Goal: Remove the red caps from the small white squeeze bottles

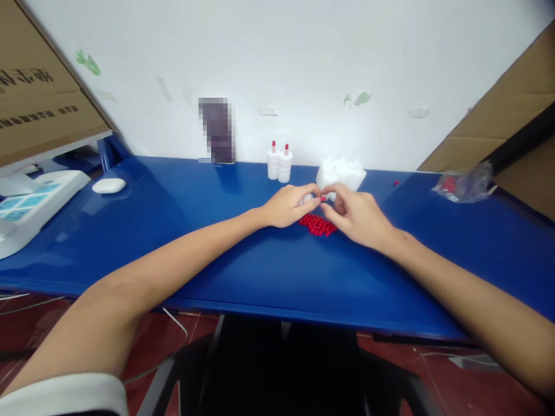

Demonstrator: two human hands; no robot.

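Both hands meet over the middle of the blue table [182, 231]. My left hand [288, 206] is closed round a small white bottle [307, 199], of which only a bit shows. My right hand [355, 216] pinches a small red cap [323, 199] at the bottle's tip. Just below the hands lies a pile of several small red caps [318, 225]. Behind them stands a heap of white bottles [341, 171].
Two white bottles with red caps [280, 163] stand by the white wall. A clear bag with red pieces [462, 186] lies far right, a loose red cap [395, 183] near it. A white oval case [108, 185] and a white machine [26, 208] sit left. Cardboard boxes flank both sides.
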